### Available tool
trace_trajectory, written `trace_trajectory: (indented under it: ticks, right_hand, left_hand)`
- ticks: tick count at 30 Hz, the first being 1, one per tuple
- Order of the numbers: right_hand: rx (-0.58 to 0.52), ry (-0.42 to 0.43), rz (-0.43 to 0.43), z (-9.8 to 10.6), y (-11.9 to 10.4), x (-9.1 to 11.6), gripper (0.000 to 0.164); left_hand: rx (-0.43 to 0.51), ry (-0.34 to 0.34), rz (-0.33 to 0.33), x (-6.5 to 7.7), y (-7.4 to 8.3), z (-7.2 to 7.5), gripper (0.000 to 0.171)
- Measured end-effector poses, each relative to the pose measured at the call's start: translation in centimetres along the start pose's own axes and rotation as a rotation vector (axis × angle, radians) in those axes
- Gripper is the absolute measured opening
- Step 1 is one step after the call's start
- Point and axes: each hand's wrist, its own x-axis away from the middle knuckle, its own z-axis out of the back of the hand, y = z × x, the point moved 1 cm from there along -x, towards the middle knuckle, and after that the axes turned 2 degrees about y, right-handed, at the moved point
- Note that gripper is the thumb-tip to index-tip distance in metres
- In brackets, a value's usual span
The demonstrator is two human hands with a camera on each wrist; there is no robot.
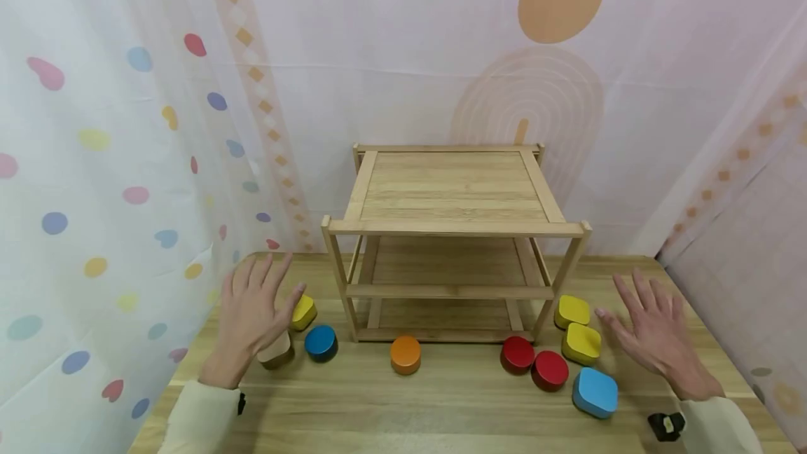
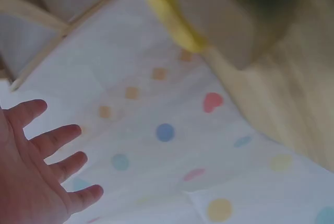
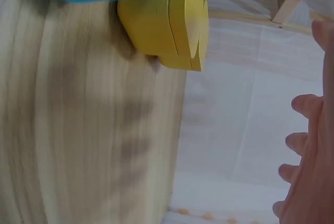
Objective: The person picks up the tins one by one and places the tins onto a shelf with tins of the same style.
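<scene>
Your head camera looks forward and down at the wooden shelf [image 1: 454, 230] from near the table's [image 1: 441, 412] front edge. Your left wrist camera sits close, facing the dotted curtain [image 2: 172, 145]. Your right wrist camera skims the tabletop; both share the yellow blocks [image 3: 167, 31].

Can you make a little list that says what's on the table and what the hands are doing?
shelf: wooden rack, all tiers bare
left hand: open, fingers spread, above a tan block
right hand: open, fingers spread, beside the yellow blocks
round blocks: blue, orange, two red
square blocks: three yellow, one light blue, one tan
table: wood
backdrop: curtain with coloured spots
</scene>
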Motion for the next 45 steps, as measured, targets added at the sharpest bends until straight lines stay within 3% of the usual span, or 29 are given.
trace_trajectory:
  ticks: [3, 13, 21, 30, 34, 38, 45]
  right_hand:
    - [-0.041, -0.001, 0.004, -0.1, 0.1, 0.1, 0.070]
    - [-0.288, -0.046, -0.034, -0.1, 0.5, 0.7, 0.065]
    - [-0.404, -0.128, -0.061, 0.1, 0.8, 1.9, 0.062]
    - [-0.549, -0.139, -0.007, 0.4, 1.3, 3.6, 0.041]
    - [-0.722, -0.203, 0.069, 0.0, 1.5, 4.1, 0.035]
    - [-0.917, -0.332, 0.069, -0.2, 1.8, 4.8, 0.036]
    - [-1.105, -0.446, 0.090, -1.2, 1.9, 5.9, 0.038]
  left_hand:
    - [0.072, 0.044, 0.000, -0.9, 0.8, 1.0, 0.058]
    - [0.210, 0.093, 0.007, -3.4, 2.5, 3.6, 0.055]
    - [0.363, 0.072, 0.035, -4.9, 3.4, 4.9, 0.054]
    - [0.606, 0.062, 0.026, -6.6, 5.2, 5.6, 0.051]
    - [0.690, 0.064, -0.003, -7.2, 5.9, 5.7, 0.051]
    - [0.749, 0.077, -0.034, -7.6, 6.5, 5.7, 0.051]
    - [0.824, 0.054, -0.055, -7.9, 7.1, 5.7, 0.051]
